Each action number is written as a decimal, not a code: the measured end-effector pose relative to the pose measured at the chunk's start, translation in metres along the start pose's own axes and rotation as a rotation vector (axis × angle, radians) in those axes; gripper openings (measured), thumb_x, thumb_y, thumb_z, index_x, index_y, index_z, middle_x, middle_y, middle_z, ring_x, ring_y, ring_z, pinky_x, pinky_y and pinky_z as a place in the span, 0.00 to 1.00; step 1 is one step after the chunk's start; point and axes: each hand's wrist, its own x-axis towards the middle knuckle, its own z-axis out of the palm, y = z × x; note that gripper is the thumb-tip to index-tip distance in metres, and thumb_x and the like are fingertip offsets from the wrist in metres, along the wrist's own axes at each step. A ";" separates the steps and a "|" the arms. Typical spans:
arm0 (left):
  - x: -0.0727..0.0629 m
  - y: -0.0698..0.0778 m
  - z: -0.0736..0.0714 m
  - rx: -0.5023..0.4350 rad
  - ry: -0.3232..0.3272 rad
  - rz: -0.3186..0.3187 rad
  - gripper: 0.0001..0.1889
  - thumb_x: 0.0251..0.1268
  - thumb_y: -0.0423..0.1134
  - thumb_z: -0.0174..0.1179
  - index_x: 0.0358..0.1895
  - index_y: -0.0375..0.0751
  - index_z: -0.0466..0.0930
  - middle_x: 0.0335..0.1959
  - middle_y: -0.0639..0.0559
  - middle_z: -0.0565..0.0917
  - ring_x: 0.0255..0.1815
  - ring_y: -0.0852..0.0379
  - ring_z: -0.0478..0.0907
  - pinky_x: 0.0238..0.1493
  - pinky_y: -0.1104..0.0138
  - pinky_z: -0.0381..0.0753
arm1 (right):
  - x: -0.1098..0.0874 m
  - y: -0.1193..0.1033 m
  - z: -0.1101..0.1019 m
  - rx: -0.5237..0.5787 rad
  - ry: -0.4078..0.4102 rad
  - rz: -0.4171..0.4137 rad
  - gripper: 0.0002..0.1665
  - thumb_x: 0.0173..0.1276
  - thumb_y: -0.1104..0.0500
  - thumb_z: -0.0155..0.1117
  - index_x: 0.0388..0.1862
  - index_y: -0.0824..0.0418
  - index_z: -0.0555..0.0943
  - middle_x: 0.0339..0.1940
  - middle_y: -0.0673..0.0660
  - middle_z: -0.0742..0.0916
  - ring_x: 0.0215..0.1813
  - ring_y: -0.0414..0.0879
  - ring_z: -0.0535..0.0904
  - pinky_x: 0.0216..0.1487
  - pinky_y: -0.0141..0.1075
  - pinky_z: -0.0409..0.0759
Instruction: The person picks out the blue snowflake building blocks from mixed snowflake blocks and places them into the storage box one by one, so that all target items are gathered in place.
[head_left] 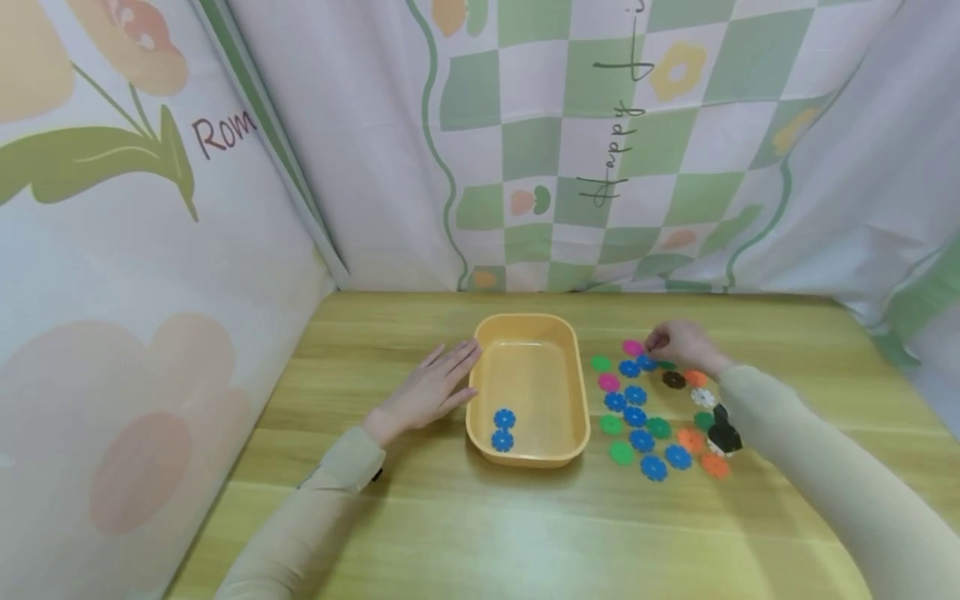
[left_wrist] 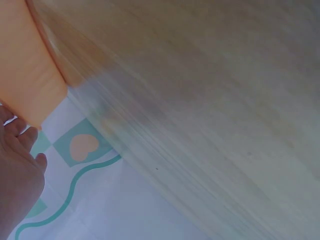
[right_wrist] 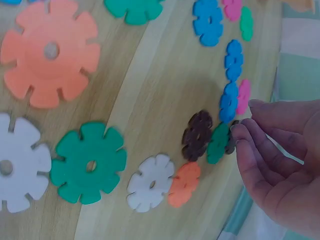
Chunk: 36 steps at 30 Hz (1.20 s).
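My left hand (head_left: 431, 387) lies with extended fingers against the left rim of a yellow plastic tray (head_left: 583, 417); in the left wrist view, the fingers touch the tray's side (left_wrist: 30, 65). Two blue snowflake discs (head_left: 504, 429) lie inside, near the front left corner. To the right, my right hand (head_left: 686, 343) reaches the far edge of a spread of notched discs. Its thumb and fingers pinch at a dark snowflake disc (right_wrist: 230, 143), partly hidden behind the fingertips. Close by are a green disc (right_wrist: 217, 143), a brown disc (right_wrist: 197, 135) and a blue disc (right_wrist: 229, 102).
Several blue, green, pink, orange and white discs spread over the wooden table (head_left: 480, 533) right of the tray, including a blue one (head_left: 653, 467) in front. A black wrist device (head_left: 723, 435) shows by the right sleeve. A checkered curtain (head_left: 600, 167) hangs behind.
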 end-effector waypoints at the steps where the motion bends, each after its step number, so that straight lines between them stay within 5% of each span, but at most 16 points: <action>1: 0.000 0.000 0.000 -0.001 0.000 -0.001 0.36 0.79 0.55 0.42 0.80 0.41 0.45 0.82 0.46 0.50 0.83 0.49 0.50 0.82 0.48 0.51 | 0.001 0.002 0.001 -0.005 -0.001 0.003 0.15 0.66 0.64 0.62 0.46 0.76 0.81 0.41 0.71 0.87 0.43 0.59 0.84 0.46 0.50 0.86; 23: -0.001 0.000 0.001 -0.011 0.009 -0.002 0.36 0.79 0.55 0.43 0.80 0.42 0.44 0.82 0.46 0.50 0.83 0.50 0.50 0.83 0.49 0.48 | 0.008 0.009 0.004 -0.047 -0.037 0.035 0.18 0.57 0.63 0.72 0.44 0.74 0.83 0.40 0.68 0.87 0.42 0.57 0.82 0.46 0.51 0.85; 36: 0.000 -0.001 0.002 -0.011 0.005 -0.004 0.36 0.80 0.55 0.42 0.80 0.42 0.44 0.82 0.46 0.50 0.83 0.50 0.49 0.83 0.48 0.50 | 0.003 0.007 0.001 -0.008 -0.071 0.041 0.16 0.57 0.60 0.74 0.34 0.68 0.76 0.33 0.60 0.82 0.34 0.48 0.75 0.35 0.37 0.76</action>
